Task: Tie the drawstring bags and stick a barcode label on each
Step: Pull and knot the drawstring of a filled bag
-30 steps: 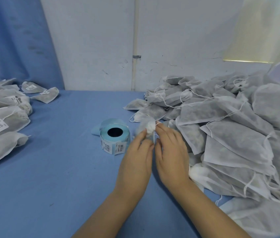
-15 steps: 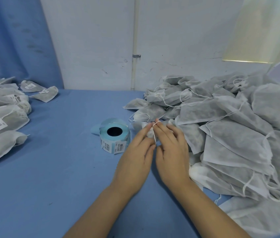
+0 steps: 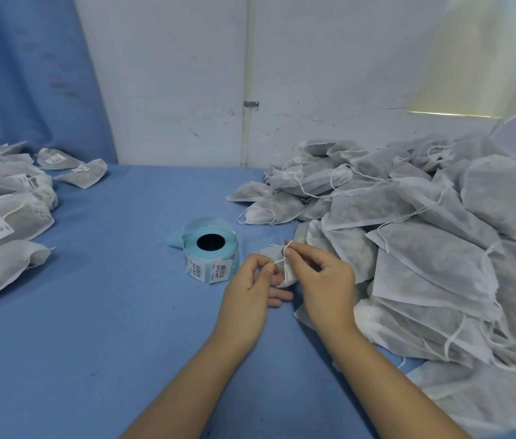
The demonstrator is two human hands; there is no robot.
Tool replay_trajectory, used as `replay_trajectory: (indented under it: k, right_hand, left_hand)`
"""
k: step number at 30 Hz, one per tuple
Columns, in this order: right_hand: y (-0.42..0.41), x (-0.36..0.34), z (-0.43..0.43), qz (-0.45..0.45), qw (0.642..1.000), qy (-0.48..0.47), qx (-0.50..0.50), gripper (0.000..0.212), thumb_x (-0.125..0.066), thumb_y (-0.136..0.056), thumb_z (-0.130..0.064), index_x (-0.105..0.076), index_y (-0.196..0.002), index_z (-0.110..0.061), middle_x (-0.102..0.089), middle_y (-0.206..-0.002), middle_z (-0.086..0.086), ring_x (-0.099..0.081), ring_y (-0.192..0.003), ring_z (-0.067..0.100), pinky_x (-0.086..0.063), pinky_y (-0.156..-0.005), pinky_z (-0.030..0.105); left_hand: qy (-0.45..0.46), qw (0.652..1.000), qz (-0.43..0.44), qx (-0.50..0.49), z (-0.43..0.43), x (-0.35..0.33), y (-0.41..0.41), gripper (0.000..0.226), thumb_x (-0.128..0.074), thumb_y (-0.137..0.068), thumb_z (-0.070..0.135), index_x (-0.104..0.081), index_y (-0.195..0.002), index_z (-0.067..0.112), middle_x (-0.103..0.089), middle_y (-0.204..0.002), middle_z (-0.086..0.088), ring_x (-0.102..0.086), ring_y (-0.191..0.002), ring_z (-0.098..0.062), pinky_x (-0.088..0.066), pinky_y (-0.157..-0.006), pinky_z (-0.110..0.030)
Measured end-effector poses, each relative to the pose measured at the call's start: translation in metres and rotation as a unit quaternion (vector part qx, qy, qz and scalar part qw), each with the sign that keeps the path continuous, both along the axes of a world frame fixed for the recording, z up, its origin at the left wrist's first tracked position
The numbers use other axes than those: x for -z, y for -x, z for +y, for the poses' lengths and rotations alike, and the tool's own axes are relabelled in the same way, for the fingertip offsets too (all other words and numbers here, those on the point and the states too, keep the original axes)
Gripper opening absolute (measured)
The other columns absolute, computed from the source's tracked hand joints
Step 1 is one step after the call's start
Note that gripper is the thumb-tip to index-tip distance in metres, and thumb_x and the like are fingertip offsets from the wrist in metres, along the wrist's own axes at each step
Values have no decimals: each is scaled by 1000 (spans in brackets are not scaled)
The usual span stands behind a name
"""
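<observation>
Blue-clothed table (image 3: 107, 312) against white wall (image 3: 171, 90). At centre, left hand (image 3: 248, 289) and right hand (image 3: 326, 280) close together, each pinching thin string (image 3: 284, 253) at neck of small bag (image 3: 286, 275). Probably light, soft, limp; best gripped by string ends near neck. Bag body mostly hidden behind both hands; knot unreadable. Label roll (image 3: 210, 251) at 10 o'clock; untied pile (image 3: 424, 248) at 3 o'clock, cut off; labelled bags (image 3: 3, 223) at 9 o'clock.

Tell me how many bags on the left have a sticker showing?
4. The front bag, the middle bag, the back-left bag and the back-right bag, all on the left. More stickers may be hidden.
</observation>
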State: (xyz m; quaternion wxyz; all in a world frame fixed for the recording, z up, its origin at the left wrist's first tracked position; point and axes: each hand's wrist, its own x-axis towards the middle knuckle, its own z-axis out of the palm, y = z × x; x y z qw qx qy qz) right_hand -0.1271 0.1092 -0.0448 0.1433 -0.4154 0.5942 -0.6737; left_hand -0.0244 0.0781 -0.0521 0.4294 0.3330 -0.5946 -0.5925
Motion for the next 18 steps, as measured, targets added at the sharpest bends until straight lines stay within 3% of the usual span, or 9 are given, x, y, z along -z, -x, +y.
replay_trajectory:
  k: [4,8,11,13,16,18]
  right_hand:
    - [1,-2,-2,-21,999,-12,-46,22,-73,-82,-9,-75,-80,-31,-73,-83,-19,-68,-82,-3,-46,-72,8]
    - [0,-2,-2,53,995,-51,-70,22,-73,-81,-16,-74,-74,-37,-74,-82,-16,-68,-85,3,-51,-79,22]
    - [-1,1,-1,162,978,-124,-34,7,-73,-79,-33,-75,-77,-38,-72,-83,-18,-56,-99,2,-46,-86,23]
    - [-5,4,-1,223,966,-134,-10,4,-73,-79,-34,-76,-79,-35,-71,-82,-20,-50,-100,4,-43,-85,21]
    - [-14,6,0,197,975,-105,-1,4,-73,-79,-26,-73,-75,-27,-66,-79,-17,-50,-94,2,-41,-79,17]
    - [-18,6,0,148,985,-91,-16,10,-74,-78,-21,-68,-71,-25,-62,-77,-17,-50,-84,0,-38,-72,14]
  left_hand:
    - [-26,999,21,-25,-1,-1,-1,15,-38,-102,19,-50,-92,17,-70,-64,5,-70,-59,-21,-50,-51,-19]
    - [-46,995,42,-74,-3,-2,-4,17,-37,-102,20,-48,-90,18,-70,-68,-2,-68,-54,-24,-47,-46,-20]
    - [31,990,-10,-139,0,2,-5,16,-40,-101,22,-50,-89,23,-67,-61,6,-66,-52,-14,-42,-47,-15]
    - [92,980,-41,-170,1,4,-6,15,-44,-100,23,-53,-89,26,-65,-54,0,-62,-50,-6,-39,-52,-11]
    - [116,979,-30,-167,5,3,-5,16,-47,-99,20,-58,-88,23,-61,-50,-4,-56,-46,-4,-40,-53,-9]
    - [93,984,8,-152,5,2,-4,16,-49,-97,14,-61,-88,18,-64,-63,3,-59,-55,-1,-43,-56,-10]
